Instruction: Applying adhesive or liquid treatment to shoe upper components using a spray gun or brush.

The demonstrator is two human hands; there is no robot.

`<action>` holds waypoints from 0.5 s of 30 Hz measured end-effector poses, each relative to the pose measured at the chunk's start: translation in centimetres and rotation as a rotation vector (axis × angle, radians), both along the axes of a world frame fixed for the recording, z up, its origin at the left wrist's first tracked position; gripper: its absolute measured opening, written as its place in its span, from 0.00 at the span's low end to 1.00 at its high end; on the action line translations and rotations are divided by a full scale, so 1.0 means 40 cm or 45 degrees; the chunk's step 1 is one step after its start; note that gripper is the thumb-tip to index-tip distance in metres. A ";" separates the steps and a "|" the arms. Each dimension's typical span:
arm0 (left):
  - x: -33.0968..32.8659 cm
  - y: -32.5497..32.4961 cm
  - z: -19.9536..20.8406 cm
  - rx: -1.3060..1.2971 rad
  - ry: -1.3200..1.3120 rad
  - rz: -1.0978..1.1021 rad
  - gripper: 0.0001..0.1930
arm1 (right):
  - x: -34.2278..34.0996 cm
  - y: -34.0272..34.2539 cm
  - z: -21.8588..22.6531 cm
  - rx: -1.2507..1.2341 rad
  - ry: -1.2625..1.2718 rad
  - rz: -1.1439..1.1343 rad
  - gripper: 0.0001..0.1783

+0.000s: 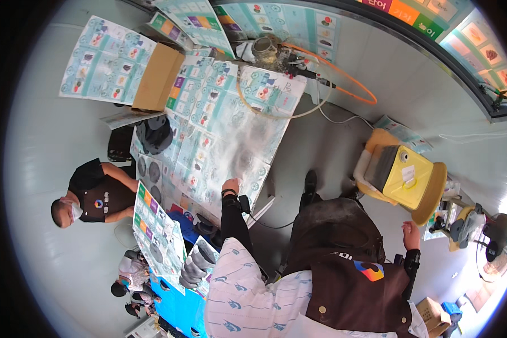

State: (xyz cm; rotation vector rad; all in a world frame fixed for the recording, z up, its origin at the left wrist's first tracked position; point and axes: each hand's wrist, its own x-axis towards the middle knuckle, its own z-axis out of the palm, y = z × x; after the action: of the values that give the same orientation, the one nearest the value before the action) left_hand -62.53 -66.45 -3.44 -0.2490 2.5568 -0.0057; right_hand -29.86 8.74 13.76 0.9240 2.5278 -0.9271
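Observation:
My left hand [231, 186] is at the near edge of the worktable [208, 163], which is covered with printed sheets and smudged with grey dust. Its fingers look curled in; whether anything small is inside them I cannot make out. A dark band and a small black device with a cable sit on that wrist. Off to my right side, away from the table, my right hand [411, 235] hangs with loosely bent fingers and nothing visible in it. At the table's far end lie an air gun with a black handle [305, 73] and a dusty metal pot [265, 49].
An orange hose [357, 90] curls from the table's far corner. A yellow can [403, 176] stands on a chair [374, 143] to the right. Dark caps [155, 134] are stacked on the table's left side, near a co-worker [104, 191]. Grey stacked pieces [197, 266] sit nearer me.

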 end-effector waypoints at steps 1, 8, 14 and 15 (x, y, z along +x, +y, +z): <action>-0.001 -0.072 -0.025 -0.037 -0.020 -0.146 0.18 | -0.050 -0.027 0.021 0.063 0.006 0.070 0.12; -0.064 0.218 0.081 -0.229 0.200 0.340 0.26 | -0.080 -0.033 0.053 0.054 -0.035 -0.095 0.13; -0.008 1.262 0.571 1.200 0.221 -0.258 0.13 | -0.034 0.076 -0.014 -0.025 0.000 -0.270 0.13; 0.041 1.392 0.510 1.292 0.222 -0.522 0.12 | -0.028 0.097 -0.030 -0.052 0.002 -0.287 0.14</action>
State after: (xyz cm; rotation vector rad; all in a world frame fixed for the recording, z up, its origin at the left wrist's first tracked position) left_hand -60.87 -10.78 16.97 0.6766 2.3813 1.1448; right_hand -30.98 12.62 12.56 1.2142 2.4319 -1.0387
